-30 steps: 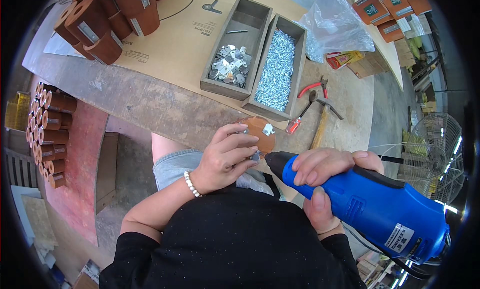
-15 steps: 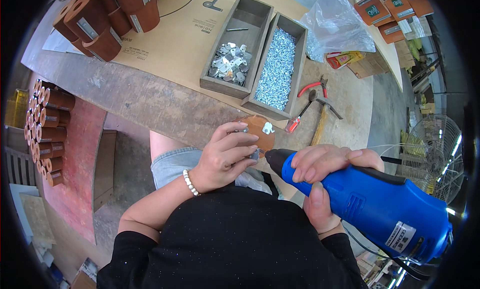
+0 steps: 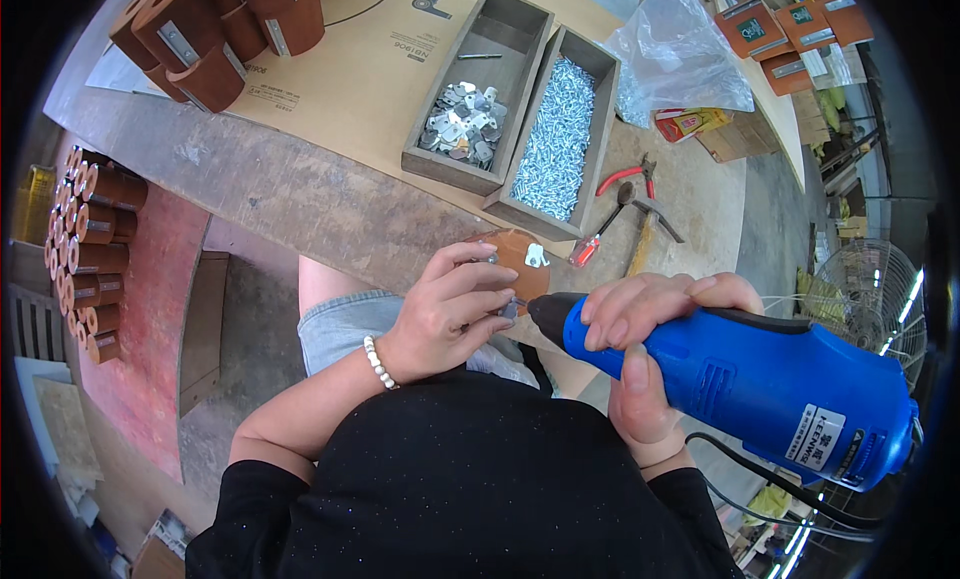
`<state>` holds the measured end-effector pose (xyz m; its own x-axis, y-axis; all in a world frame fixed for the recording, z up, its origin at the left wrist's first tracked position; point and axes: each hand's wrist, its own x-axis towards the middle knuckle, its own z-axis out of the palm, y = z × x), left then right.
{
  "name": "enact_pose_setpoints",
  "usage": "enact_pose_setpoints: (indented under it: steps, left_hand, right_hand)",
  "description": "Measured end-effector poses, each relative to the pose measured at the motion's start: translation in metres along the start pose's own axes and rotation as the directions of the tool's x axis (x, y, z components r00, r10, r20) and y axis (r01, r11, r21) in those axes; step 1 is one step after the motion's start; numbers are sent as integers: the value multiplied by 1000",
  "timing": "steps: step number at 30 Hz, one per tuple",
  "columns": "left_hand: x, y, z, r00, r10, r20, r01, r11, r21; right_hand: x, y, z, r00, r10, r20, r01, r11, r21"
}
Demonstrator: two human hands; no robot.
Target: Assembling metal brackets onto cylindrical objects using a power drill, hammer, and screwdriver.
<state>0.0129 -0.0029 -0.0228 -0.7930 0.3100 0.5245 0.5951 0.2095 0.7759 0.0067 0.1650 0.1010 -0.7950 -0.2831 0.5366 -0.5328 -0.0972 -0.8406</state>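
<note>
My left hand (image 3: 452,314) is closed around a round brown wooden piece (image 3: 518,262), with the fingers curled over its near edge and the thumb below. A small silver metal plate (image 3: 535,255) lies flat on the upper face of the piece. The piece sits just off the near edge of the workbench (image 3: 300,194), above my lap.

My right hand (image 3: 640,359) is clamped around the body of a blue electric screwdriver (image 3: 760,379). The fingers wrap over the top of the housing and the thumb runs along its underside. The black nose of the tool points left and meets the wooden piece at the spot where my left fingertips pinch it. I cannot tell whether a screw sits under the tip, because the fingers hide it. A black cord (image 3: 770,479) leaves the rear of the tool.

On the bench ahead of the hands stand two grey wooden trays side by side. The left tray (image 3: 478,89) holds silver metal plates; the right tray (image 3: 560,134) is filled with silver screws. Just right of the trays lie red-handled pliers (image 3: 628,175), a red-handled screwdriver (image 3: 600,234) and a hammer (image 3: 645,241). A clear plastic bag (image 3: 675,54) lies behind them. Finished brown pieces (image 3: 215,29) are stacked at the far left of the bench, and more are stacked (image 3: 90,254) below it on my left.
</note>
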Motion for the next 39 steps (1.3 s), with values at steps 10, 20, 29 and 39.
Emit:
enact_pose_setpoints:
  steps: [10, 20, 29, 39]
  left_hand:
    - [-1, -1, 0, 1000, 7, -9, -7, 1000, -7]
    - [-2, -4, 1, 1000, 3, -11, -3, 1000, -5]
    - [-2, -4, 1, 1000, 5, -12, -6, 1000, -18]
    - [-4, -3, 2, 1000, 13, -12, -13, 1000, -5]
  right_hand:
    - [3, 3, 4, 1000, 27, 10, -27, 1000, -5]
    - [7, 3, 3, 997, 46, 65, -46, 999, 5]
    - [7, 4, 3, 987, 36, 157, -40, 999, 19]
    - [-1, 5, 8, 989, 109, -98, -96, 987, 127]
